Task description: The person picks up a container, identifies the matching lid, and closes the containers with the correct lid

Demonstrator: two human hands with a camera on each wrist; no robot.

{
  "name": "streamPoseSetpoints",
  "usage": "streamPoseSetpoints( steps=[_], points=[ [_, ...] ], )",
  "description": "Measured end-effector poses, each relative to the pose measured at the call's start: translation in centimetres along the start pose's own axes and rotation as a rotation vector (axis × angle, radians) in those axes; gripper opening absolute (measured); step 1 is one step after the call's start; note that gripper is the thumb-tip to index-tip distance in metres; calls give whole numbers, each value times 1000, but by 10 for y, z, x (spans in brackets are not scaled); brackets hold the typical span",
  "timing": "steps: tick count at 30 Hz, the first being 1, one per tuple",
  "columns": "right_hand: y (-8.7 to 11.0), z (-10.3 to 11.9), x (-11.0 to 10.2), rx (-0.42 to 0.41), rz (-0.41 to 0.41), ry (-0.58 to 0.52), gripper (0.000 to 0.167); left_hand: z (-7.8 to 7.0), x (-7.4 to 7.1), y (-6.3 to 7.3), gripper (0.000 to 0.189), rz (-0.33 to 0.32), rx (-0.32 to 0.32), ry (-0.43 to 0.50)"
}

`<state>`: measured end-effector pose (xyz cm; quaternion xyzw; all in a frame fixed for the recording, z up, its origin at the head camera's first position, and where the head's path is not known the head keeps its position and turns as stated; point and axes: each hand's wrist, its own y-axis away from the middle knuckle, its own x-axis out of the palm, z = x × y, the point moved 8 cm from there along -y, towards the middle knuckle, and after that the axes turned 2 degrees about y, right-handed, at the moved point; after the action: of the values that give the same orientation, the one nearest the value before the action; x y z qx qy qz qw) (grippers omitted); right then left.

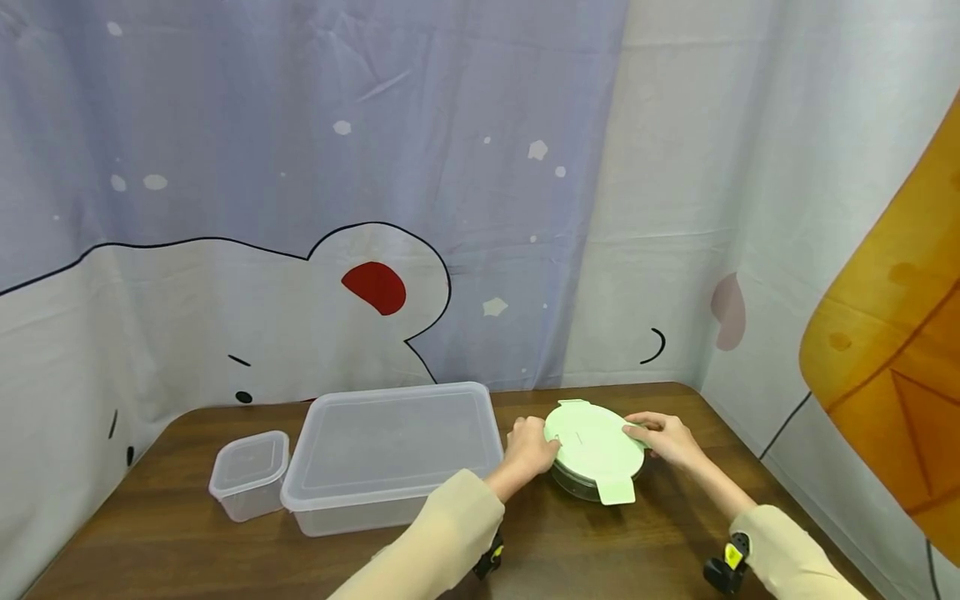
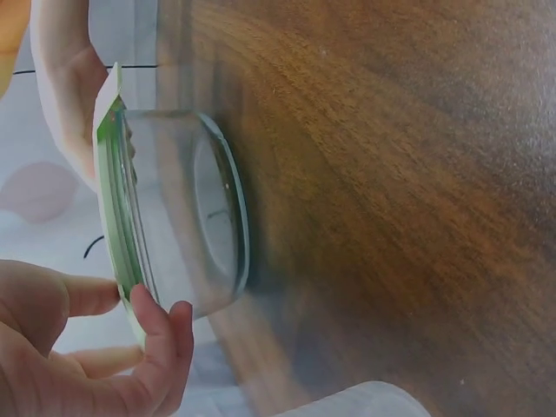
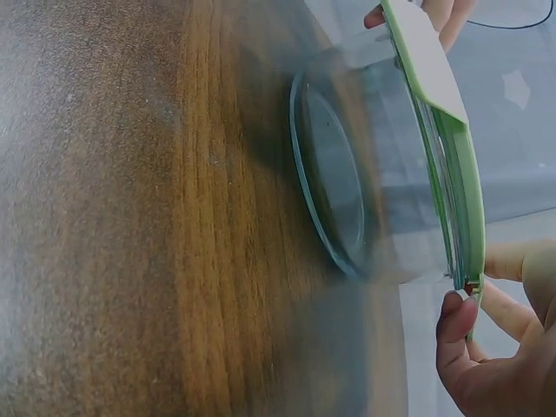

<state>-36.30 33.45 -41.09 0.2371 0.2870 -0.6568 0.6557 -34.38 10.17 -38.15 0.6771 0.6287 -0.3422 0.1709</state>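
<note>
A round clear glass food container [image 2: 178, 234] stands on the wooden table, with a light green snap lid [image 1: 588, 440] on top. The lid's front flap [image 1: 617, 491] sticks outward, and so does a flap at the back. My left hand [image 1: 529, 447] pinches the lid's left edge, thumb and fingers on either side of it in the left wrist view. On the opposite side, my right hand [image 1: 670, 439] pinches the lid's right flap between thumb and fingers. Whether the lid sits fully down on the glass I cannot tell.
Left of the glass container lies a large clear plastic box [image 1: 393, 450] with a translucent lid. Beside it, farther left, is a small lidded plastic box [image 1: 251, 475]. A printed curtain [image 1: 465, 183] hangs behind the brown wooden table [image 1: 585, 558] and along its right side.
</note>
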Motion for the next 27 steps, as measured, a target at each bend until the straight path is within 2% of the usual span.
streamPoseSetpoints(
  steps=[6, 15, 24, 27],
  points=[
    [0, 0, 2, 5, 4, 1, 44, 4, 5, -2, 14, 18, -5, -13],
    [1, 1, 1, -10, 5, -7, 44, 3, 6, -2, 13, 21, 8, -10],
    [8, 4, -1, -12, 11, 46, 43, 2, 7, 0, 20, 32, 3, -44],
    [9, 8, -3, -27, 8, 89, 41, -1, 6, 1, 19, 13, 28, -91]
  ],
)
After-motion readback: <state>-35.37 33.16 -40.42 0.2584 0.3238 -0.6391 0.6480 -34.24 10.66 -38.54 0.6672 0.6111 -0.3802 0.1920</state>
